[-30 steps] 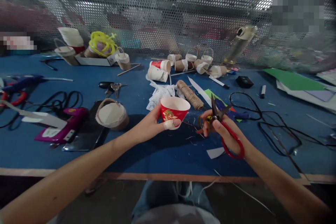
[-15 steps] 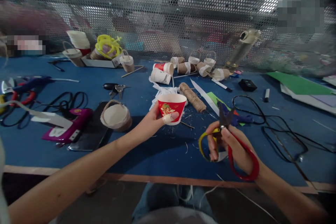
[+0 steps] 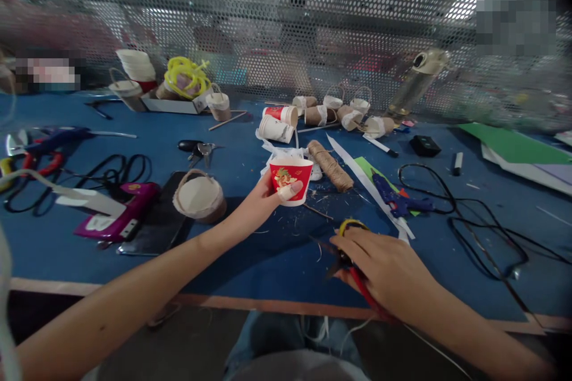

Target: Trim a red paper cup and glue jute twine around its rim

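Blue table (image 3: 272, 268), seemingly one held cup (image 3: 298, 173)

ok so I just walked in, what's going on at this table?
A person is working with both hands over a blue table. The left hand holds a red paper cup, while the right hand holds scissors with red and yellow handles. The blades are apart and not touching the cup. Just beyond the cup lies a spool of twine; near the left forearm stand a small handled basket and a purple glue gun.
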Demonstrator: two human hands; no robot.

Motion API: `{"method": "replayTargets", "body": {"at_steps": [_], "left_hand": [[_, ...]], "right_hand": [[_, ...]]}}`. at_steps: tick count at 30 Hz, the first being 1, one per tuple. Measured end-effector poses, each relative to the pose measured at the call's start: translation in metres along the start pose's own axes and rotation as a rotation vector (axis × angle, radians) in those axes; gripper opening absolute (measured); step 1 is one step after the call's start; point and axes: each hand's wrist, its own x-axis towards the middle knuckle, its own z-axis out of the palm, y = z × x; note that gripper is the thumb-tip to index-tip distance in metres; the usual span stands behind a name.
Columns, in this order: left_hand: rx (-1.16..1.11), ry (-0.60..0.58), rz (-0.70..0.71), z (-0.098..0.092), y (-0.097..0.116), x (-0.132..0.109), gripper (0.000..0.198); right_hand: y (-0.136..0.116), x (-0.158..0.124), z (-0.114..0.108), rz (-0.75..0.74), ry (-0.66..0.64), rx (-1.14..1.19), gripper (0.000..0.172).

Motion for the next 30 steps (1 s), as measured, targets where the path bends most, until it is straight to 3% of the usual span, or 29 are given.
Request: {"method": "replayTargets", "body": {"at_steps": [2,5,8,11,14,16,23,27,30], "left_hand": [[0.012,-0.015,-0.01,-0.001,-0.001,0.0,0.066],[0.043,-0.068,-0.03,-0.001,-0.001,-0.001,0.067],[0.087,-0.147,-0.044,-0.001,0.001,-0.004,0.072],[0.124,-0.214,-0.047,0.001,0.004,-0.008,0.076],[0.172,-0.267,-0.038,0.001,0.007,-0.012,0.07],[0.209,-0.277,-0.018,0.001,0.007,-0.012,0.066],[0.123,-0.112,0.051,-0.004,0.003,-0.008,0.071],[0.064,-0.013,0.085,-0.003,0.004,-0.007,0.077],[0.036,0.012,0.087,-0.003,0.004,-0.006,0.083]], "right_hand": [[-0.005,-0.002,-0.005,-0.03,-0.017,0.168,0.024],[-0.003,-0.001,-0.012,0.037,0.106,0.321,0.015],[0.011,0.002,-0.015,0.197,0.263,0.18,0.024],[0.03,0.003,-0.017,0.324,0.3,0.004,0.037],[0.042,0.001,-0.016,0.421,0.183,-0.088,0.027],[0.046,-0.003,-0.013,0.469,0.066,-0.173,0.032],[0.044,-0.006,-0.017,0.374,-0.163,-0.429,0.034],[0.03,0.024,-0.019,0.29,-0.042,-0.406,0.027],[0.026,0.056,-0.01,0.129,-0.128,-0.291,0.024]]}}
